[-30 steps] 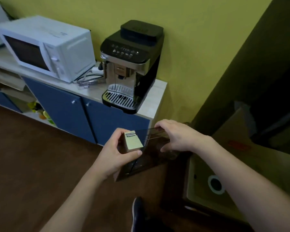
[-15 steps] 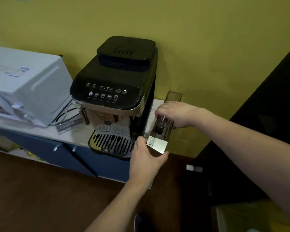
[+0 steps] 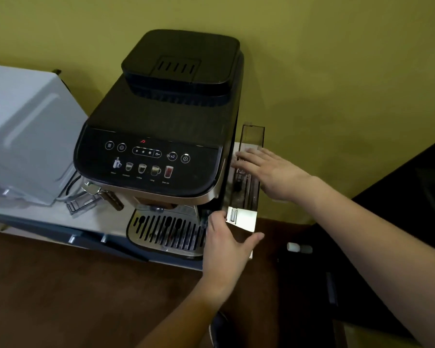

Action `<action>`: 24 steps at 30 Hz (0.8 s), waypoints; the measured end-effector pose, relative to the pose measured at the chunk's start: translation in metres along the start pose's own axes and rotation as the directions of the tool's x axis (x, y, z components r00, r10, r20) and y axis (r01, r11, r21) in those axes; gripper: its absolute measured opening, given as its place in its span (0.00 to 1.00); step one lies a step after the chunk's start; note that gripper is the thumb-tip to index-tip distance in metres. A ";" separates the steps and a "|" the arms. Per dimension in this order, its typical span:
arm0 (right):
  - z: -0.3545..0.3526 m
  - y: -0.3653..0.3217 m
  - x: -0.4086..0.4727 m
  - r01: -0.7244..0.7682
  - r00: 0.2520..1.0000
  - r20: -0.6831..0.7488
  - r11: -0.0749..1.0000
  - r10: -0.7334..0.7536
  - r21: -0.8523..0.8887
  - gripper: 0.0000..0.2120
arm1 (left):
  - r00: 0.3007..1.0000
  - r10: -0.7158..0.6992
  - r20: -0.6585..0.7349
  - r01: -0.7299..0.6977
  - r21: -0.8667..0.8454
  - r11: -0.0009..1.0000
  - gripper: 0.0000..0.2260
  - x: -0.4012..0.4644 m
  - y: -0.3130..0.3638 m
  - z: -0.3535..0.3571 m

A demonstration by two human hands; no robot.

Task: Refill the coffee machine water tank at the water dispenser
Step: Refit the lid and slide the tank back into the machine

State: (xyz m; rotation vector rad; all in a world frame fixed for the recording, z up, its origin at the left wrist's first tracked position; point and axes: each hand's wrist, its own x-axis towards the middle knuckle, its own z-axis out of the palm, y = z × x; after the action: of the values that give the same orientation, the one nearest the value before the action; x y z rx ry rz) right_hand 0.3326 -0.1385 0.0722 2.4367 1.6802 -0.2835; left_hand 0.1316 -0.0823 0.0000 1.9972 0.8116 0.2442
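The black coffee machine (image 3: 161, 136) stands on a pale counter, its touch panel lit with a red icon. The clear water tank (image 3: 248, 172), with a silver front plate, lies along the machine's right side, partly slid in, its back end sticking up by the wall. My left hand (image 3: 226, 244) cups the tank's front end from below, thumb at the silver plate. My right hand (image 3: 266, 172) lies flat on the tank's top, fingers spread. Whether the tank holds water I cannot tell.
A white microwave (image 3: 25, 136) stands to the left of the machine, with cables and a small clear part (image 3: 81, 202) between them. The steel drip tray (image 3: 166, 229) juts out over blue cabinet doors. A small white bottle (image 3: 299, 248) lies low at the right beside a dark panel.
The tank came up from in front of the cabinet to the machine's right side and has slid further back along it. My right hand has flattened out on top. The view moved closer.
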 end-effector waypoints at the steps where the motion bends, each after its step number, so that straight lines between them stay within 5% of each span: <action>1: -0.005 -0.003 -0.011 -0.082 0.996 -0.008 0.994 0.083 0.077 0.46 | 0.999 0.009 0.053 -0.008 -0.020 1.000 0.37 -0.002 -0.004 -0.007; 4: -0.025 -0.028 -0.047 -0.284 0.946 -0.053 0.897 0.319 0.339 0.36 | 0.979 0.022 0.201 -0.026 0.018 1.000 0.32 -0.013 -0.034 -0.043; 6: -0.033 -0.061 -0.065 -0.239 0.947 -0.062 0.817 0.316 0.524 0.19 | 0.966 -0.013 0.259 -0.017 0.112 0.994 0.21 -0.019 -0.066 -0.077; 10: -0.020 -0.154 -0.048 -0.132 0.982 0.188 0.634 -0.022 0.762 0.02 | 0.954 -0.204 0.221 0.164 0.186 0.969 0.06 -0.020 -0.128 -0.155; 13: 0.000 -0.219 0.005 -0.129 0.938 0.292 0.592 -0.188 0.796 0.04 | 0.957 -0.269 0.109 0.239 0.230 0.943 0.04 -0.006 -0.159 -0.215; 16: 0.012 -0.280 0.067 -0.163 0.932 0.299 0.500 -0.205 0.851 0.07 | 0.961 -0.269 0.063 0.242 0.273 0.931 0.06 0.025 -0.185 -0.270; 20: 0.037 -0.337 0.156 -0.357 0.932 0.362 0.250 0.025 0.900 0.04 | 0.973 -0.218 0.072 0.183 0.333 0.925 0.14 0.086 -0.219 -0.322; 24: 0.056 -0.359 0.235 -0.529 0.777 0.527 -0.094 0.344 0.843 0.07 | 0.983 -0.139 0.121 0.063 0.491 0.869 0.27 0.147 -0.245 -0.339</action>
State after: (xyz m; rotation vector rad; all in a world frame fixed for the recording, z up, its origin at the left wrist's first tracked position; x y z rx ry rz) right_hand 0.0750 0.1866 -0.0515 3.4269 0.1827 -2.0522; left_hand -0.0251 0.3301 -0.0395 2.3952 0.9415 -0.1984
